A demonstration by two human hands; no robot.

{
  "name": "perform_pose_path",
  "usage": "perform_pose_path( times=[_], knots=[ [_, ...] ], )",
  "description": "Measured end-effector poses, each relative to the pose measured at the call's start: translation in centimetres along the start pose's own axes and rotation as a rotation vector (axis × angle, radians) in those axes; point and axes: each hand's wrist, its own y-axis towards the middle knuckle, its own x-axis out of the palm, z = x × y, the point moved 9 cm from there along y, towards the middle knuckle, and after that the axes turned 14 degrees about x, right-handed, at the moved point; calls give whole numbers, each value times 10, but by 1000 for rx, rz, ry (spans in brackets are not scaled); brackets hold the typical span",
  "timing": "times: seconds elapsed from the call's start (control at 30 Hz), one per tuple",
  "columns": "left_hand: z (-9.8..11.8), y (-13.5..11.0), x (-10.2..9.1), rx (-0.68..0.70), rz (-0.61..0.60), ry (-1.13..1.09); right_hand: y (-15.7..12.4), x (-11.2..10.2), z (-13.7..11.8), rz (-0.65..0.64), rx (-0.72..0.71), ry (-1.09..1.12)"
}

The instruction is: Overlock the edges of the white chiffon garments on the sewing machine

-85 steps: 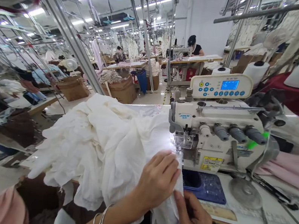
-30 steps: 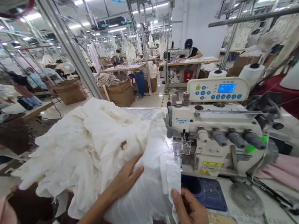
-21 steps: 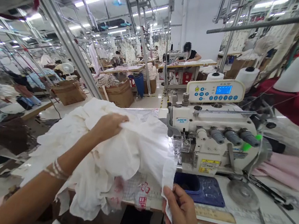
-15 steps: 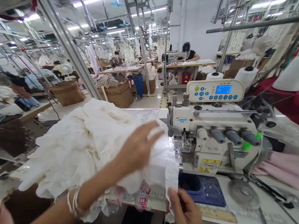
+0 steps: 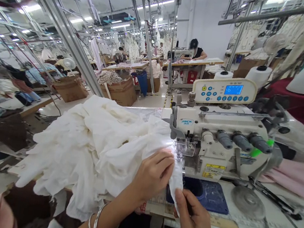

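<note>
Pinching the edge of a crumpled white cotton garment (image 5: 91,146), the right hand (image 5: 194,226) holds tight while the left hand (image 5: 153,174) grips folds beside a white JACK overlock sewing machine (image 5: 217,140).

The crumpled fabric (image 5: 91,146) was plain creamy white, lying over a clear sheet (image 5: 150,207) printed with red characters. The overlock machine (image 5: 217,140) was cream with grey knobs and a bright green clip, beside a dark blue mat (image 5: 210,197). Pale pink cloth (image 5: 298,181) and deep red cloth (image 5: 302,104) lay to the right.
</note>
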Motion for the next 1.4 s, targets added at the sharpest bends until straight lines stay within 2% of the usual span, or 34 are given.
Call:
perform_pose_path(
  times=[0.13, 0.2, 0.33, 0.47, 0.53, 0.63, 0.77, 0.9, 1.07, 1.23, 1.4],
  knots=[
    [18, -2, -4, 97, 9, 57, 2, 0, -2, -30, -29, 8],
    [23, -5, -4, 93, -2, 66, 1, -2, -1, -13, -42, -24],
    [10, -8, -2, 14, 13, 29, -1, -8, -3, 60, -19, -27],
    [-10, -2, 2, -31, -14, -78, 3, -3, -10, 31, 16, -14],
    [-13, 1, 2, -15, -29, -88, 3, -5, -14, 48, -7, -14],
    [0, 2, -2, 97, -32, -28, 3, -5, -11, 36, -16, 17],
    [19, -4, -3, 207, -69, 8, 1, -8, 8, 49, 95, 46],
    [14, -7, -4, 190, -67, -26, 1, -13, 11, 91, 96, -8],
    [8, -3, -4, 171, -56, -5, 3, -10, 8, 79, 87, 10],
    [21, -6, -2, 64, -16, 76, 1, -3, 12, 28, 121, 91],
    [37, -11, 5, -49, -21, 217, -5, 2, 19, 19, 27, 128]
  ],
)
